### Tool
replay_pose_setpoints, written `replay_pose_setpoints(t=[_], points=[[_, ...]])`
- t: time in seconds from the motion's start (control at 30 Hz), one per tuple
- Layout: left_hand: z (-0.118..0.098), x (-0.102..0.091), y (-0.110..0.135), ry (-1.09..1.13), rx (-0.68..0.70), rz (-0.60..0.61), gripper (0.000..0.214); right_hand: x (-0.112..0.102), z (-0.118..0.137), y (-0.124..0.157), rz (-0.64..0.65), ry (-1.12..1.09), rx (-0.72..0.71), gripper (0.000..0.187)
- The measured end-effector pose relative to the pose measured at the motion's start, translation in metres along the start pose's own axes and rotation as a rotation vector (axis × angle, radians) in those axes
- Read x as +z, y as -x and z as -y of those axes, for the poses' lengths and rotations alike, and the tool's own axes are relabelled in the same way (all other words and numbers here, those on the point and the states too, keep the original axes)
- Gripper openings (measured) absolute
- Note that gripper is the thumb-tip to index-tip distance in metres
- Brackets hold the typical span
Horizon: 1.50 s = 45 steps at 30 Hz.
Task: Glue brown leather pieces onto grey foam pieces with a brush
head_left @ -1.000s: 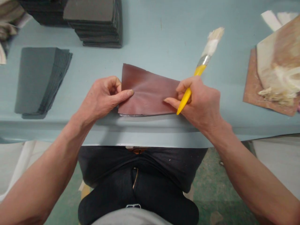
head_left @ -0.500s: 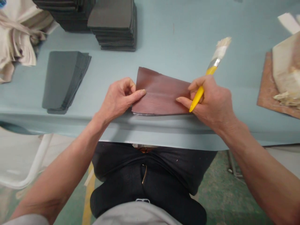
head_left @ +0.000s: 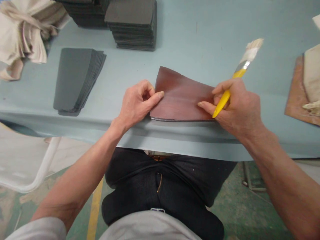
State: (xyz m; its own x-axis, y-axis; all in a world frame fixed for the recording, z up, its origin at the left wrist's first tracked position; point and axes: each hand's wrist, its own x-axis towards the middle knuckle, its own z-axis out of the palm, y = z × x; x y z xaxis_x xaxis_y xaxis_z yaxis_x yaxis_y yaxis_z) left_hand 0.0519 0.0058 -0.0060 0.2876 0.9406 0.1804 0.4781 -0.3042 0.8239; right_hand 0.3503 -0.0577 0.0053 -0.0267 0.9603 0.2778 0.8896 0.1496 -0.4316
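A reddish-brown leather piece (head_left: 183,96) lies flat near the front edge of the pale blue table (head_left: 205,43). My left hand (head_left: 138,101) pinches its left edge, thumb on top and fingers curled. My right hand (head_left: 237,106) is closed round a yellow-handled brush (head_left: 236,75) with pale bristles pointing up and to the right. That hand's fingertips also press on the right end of the leather.
A fanned pile of dark grey sheets (head_left: 75,78) lies at the left. Taller stacks of dark pieces (head_left: 135,23) stand at the back. Beige cloth (head_left: 23,31) is bunched at the far left. A brown board (head_left: 298,93) with pale material sits at the right edge.
Both hands keep the same hold on the leather and the brush. The view has swung left, so everything sits further right in the picture.
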Motion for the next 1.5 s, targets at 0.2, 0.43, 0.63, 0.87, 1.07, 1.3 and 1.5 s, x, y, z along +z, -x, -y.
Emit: replay_pose_setpoints(t=[0.2, 0.43, 0.63, 0.87, 1.07, 1.3, 1.5], points=[[0.002, 0.000, 0.001, -0.004, -0.008, 0.000, 0.038, 0.000, 0.002, 0.001, -0.013, 0.021, -0.005, 0.044], [-0.001, -0.004, 0.004, -0.005, -0.009, 0.047, 0.032, -0.002, 0.005, 0.000, 0.012, 0.027, 0.007, 0.043], [-0.001, -0.006, 0.010, 0.008, 0.003, 0.077, 0.031, -0.002, 0.003, 0.000, 0.018, 0.016, 0.020, 0.044], [-0.001, -0.009, 0.016, -0.021, -0.008, 0.098, 0.031, -0.002, 0.003, -0.003, 0.038, 0.007, 0.019, 0.045], [-0.001, -0.010, 0.023, -0.074, 0.007, 0.059, 0.030, -0.002, 0.003, -0.004, 0.036, 0.018, 0.010, 0.045], [0.001, -0.008, 0.029, -0.155, 0.038, -0.017, 0.029, -0.002, 0.005, -0.008, 0.065, 0.020, 0.028, 0.044], [0.006, -0.009, 0.033, -0.267, 0.180, -0.042, 0.048, 0.001, 0.006, -0.009, 0.051, 0.011, 0.043, 0.036]])
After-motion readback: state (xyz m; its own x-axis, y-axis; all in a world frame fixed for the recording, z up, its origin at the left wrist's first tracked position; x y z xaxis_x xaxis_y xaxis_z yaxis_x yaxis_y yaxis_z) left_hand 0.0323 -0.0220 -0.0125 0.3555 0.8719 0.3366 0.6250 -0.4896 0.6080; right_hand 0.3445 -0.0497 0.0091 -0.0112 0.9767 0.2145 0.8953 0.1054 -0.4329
